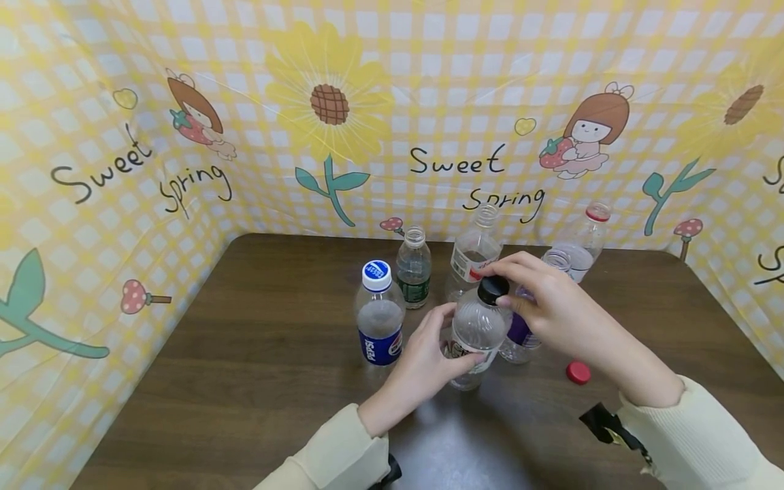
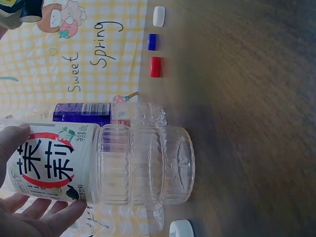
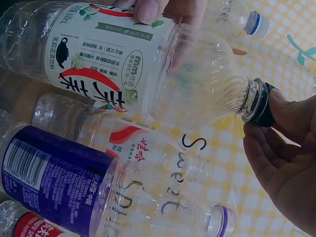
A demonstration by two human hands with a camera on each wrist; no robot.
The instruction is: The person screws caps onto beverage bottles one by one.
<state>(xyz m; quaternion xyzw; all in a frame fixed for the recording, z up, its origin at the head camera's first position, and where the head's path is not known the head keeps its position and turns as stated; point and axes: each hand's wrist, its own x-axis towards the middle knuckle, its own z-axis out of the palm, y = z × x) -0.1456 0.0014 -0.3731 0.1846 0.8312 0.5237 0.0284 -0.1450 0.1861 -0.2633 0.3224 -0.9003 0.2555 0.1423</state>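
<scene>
A clear plastic bottle [image 1: 480,325] with a white jasmine-tea label stands upright on the table, in front of other bottles. My left hand [image 1: 425,357] grips it around the label, thumb on the near side and fingers on the other. On its neck sits a black cap [image 1: 493,290]. My right hand [image 1: 548,299] pinches this cap between thumb and fingers, which the right wrist view shows from the side. Just behind the bottle, partly hidden by my right hand, is an uncapped bottle with a purple label [image 3: 59,180].
A capped Pepsi bottle [image 1: 380,327] stands left of my left hand. Behind are a small green-label bottle [image 1: 414,272], a red-and-white-label bottle [image 1: 476,248] and a red-ringed bottle [image 1: 591,238]. A red cap [image 1: 578,372] lies at right; blue [image 2: 153,42] and white caps [image 2: 158,16] lie nearby.
</scene>
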